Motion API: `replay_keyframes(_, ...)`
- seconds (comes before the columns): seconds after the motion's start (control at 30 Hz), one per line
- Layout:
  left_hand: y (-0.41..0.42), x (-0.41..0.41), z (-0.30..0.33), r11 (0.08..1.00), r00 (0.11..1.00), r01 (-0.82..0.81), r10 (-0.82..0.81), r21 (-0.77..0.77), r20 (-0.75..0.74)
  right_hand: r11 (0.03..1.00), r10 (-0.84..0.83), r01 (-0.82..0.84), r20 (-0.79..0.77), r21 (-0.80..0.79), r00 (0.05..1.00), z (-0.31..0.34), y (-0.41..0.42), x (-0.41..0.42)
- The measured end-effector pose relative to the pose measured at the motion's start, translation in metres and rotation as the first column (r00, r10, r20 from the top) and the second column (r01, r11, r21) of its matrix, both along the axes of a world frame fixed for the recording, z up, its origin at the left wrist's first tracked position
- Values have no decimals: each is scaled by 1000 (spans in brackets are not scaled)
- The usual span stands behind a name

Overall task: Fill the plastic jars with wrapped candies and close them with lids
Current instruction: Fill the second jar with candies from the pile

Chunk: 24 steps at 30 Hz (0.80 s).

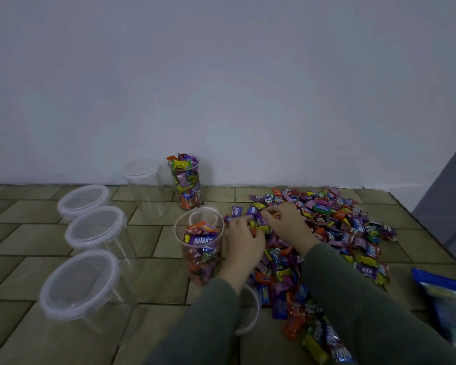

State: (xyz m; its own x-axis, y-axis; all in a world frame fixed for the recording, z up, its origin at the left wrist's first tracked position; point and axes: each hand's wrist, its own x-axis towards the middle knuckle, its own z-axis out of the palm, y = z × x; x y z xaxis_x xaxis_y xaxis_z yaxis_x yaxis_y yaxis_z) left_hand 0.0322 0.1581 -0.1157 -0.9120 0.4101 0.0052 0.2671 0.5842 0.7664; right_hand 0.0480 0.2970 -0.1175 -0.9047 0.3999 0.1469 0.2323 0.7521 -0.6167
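Both hands work at the near edge of a heap of wrapped candies (327, 233) spread on the tiled surface (153, 280). The left hand (244, 239) has its fingers curled round a few candies. The right hand (284, 222), just beside it, lies on the heap with fingers bent, pinching at wrappers. Immediately left of the left hand stands an open jar (200, 248), nearly full. Beyond it, by the wall, 1 heaped jar (186, 181) has no lid, with an empty lidded jar (146, 185) beside it. Further left stand 3 empty lidded jars (95, 227). A loose lid (250, 309) lies under the left forearm. A blue bag (448, 299) lies right of the right sleeve.
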Motion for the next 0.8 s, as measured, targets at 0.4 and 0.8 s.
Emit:
replay_keyframes(0.4, 51, -53, -44, 934, 993, -113, 118, -339, -8, 943, 87, -153, 222, 297, 971, -33, 31, -85)
replay_keyframes(0.8, 59, -76, -64, 886, 978, -185, 124, -424, -168, 913, 85, -127, 125, 388, 989, -68, 34, -112)
